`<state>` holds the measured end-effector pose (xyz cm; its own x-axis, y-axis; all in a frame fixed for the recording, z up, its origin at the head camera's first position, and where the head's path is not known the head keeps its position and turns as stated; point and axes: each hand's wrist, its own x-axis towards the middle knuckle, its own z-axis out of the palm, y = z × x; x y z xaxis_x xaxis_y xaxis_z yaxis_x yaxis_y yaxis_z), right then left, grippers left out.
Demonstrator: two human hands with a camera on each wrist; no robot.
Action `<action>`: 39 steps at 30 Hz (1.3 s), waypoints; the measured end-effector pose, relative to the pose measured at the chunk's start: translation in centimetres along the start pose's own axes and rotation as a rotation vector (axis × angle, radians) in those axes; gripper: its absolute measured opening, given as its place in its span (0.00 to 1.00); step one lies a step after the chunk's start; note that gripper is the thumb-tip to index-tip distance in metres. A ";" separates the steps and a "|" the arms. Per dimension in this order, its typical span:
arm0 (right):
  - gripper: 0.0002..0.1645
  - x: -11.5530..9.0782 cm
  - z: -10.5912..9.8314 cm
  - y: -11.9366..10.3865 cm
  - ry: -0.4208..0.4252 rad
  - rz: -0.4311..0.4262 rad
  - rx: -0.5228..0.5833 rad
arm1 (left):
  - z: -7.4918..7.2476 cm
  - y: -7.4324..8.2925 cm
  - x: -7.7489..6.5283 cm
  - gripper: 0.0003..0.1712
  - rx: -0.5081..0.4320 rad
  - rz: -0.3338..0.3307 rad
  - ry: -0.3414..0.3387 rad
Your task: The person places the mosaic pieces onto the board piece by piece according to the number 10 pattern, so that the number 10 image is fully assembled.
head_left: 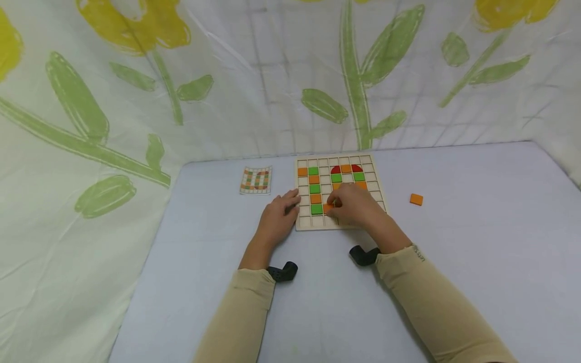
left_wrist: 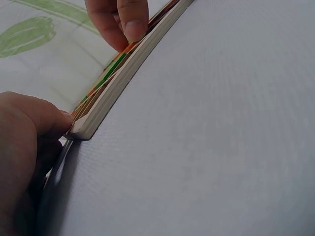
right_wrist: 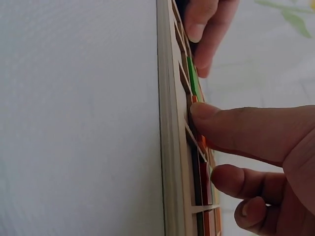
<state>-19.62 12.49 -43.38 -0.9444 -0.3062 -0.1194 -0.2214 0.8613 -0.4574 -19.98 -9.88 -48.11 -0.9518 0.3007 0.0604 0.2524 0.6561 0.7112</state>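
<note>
My right hand [head_left: 356, 205] pinches an orange square tile [head_left: 328, 208] low on the wooden grid board [head_left: 305, 222], beside a green tile [head_left: 316, 209]. In the right wrist view the thumb [right_wrist: 206, 110] lies on the tile's edge, down in its cell. My left hand [head_left: 276, 219] rests at the board's left edge, its fingertips touching the rim. A column of green and orange tiles runs down the board's left part. Farther right sit green and orange tiles topped by red curved pieces [head_left: 357, 168]; my right hand hides some of that area.
A small pattern card [head_left: 256, 180] with a coloured grid lies left of the board. One loose orange tile [head_left: 416, 199] lies on the white table [head_left: 317, 302] to the right. Behind the table hangs a curtain [head_left: 281, 101] with yellow flowers and green leaves.
</note>
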 end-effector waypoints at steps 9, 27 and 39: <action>0.21 -0.9 -3.2 2.8 -0.021 0.114 0.106 | -0.1 -0.1 0.0 0.20 0.002 0.002 0.007; 0.33 -6.7 -8.5 14.5 -0.172 0.397 0.151 | -0.5 -0.3 -0.3 0.21 0.007 -0.036 0.010; 0.28 -6.4 -7.6 14.7 -0.110 0.399 0.182 | -0.1 -0.3 0.0 0.20 0.014 0.008 -0.004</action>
<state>-18.73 30.23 -42.65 -0.9135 -0.0144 -0.4066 0.2106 0.8383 -0.5029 -20.04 -10.17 -48.26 -0.9490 0.3088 0.0631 0.2625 0.6634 0.7007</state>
